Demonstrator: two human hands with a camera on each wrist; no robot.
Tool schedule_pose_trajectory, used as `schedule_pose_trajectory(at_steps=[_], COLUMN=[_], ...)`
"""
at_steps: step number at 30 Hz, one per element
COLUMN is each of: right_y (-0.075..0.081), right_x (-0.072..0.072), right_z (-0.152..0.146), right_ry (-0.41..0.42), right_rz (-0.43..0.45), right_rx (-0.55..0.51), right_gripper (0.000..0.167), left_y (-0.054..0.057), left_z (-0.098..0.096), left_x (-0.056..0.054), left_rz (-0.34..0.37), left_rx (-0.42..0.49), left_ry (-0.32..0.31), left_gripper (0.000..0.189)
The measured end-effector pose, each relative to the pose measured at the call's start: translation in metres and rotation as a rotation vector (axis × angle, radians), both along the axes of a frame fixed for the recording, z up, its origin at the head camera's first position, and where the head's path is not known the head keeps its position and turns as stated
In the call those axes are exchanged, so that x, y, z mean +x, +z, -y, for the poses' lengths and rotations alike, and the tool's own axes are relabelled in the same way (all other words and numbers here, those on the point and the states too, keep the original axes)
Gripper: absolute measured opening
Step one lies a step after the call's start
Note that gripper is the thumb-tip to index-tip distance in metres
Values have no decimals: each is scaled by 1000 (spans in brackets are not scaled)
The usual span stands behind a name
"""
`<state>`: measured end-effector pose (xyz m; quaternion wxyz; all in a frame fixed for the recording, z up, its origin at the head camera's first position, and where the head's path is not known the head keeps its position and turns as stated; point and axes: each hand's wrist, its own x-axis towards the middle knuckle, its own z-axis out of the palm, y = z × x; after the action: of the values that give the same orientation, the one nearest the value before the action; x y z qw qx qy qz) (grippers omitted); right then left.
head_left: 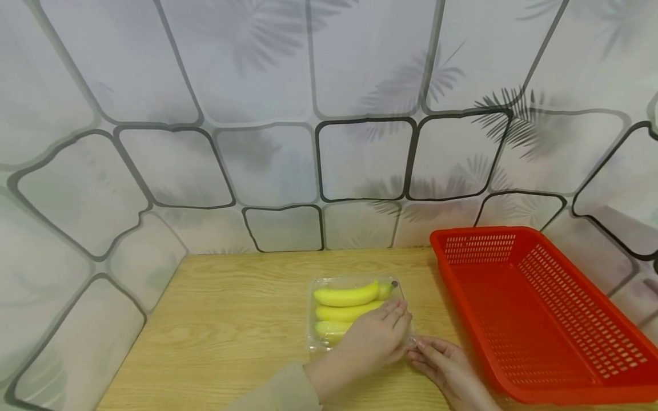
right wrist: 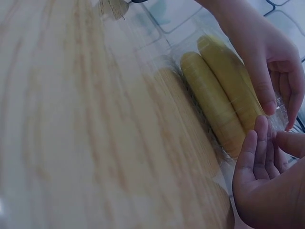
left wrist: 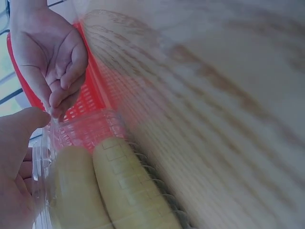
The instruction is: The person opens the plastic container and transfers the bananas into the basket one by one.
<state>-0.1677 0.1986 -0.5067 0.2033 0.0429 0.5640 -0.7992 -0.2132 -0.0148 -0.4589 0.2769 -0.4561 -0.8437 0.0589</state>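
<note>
A clear plastic box (head_left: 311, 331) holds several yellow bananas (head_left: 345, 296) lying side by side. My left hand (head_left: 377, 331) lies across the box's right side, its fingers fairly straight and together, its thumb near the front right corner. At that corner my right hand (head_left: 446, 365) pinches the edge of the clear plastic between thumb and fingers. Both hands nearly meet there; in the left wrist view the right hand (left wrist: 55, 59) has its fingertips close to the left thumb (left wrist: 34, 118). The left hand hides the right ends of some bananas.
A large red plastic basket (head_left: 490, 348) with slotted walls stands to the right of the box. All of it rests on a light wooden table (head_left: 221, 325). Behind and at the sides rises a patterned backdrop (head_left: 267, 165).
</note>
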Motion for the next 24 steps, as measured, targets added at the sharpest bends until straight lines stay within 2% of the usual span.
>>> schedule_pose_trajectory(at_steps=[7, 18, 24], right_y=[-3, 0, -1], right_x=[1, 1, 1], right_z=[0, 1, 3], right_ry=[19, 10, -13], right_rz=[-20, -9, 1], right_rx=[-26, -2, 13], right_gripper=[31, 30, 29], left_y=[-1, -2, -2], left_z=[1, 0, 1], left_x=[0, 0, -1], left_rz=[43, 25, 42], left_rx=[35, 58, 52], left_ry=[-2, 3, 1], left_gripper=[54, 58, 55])
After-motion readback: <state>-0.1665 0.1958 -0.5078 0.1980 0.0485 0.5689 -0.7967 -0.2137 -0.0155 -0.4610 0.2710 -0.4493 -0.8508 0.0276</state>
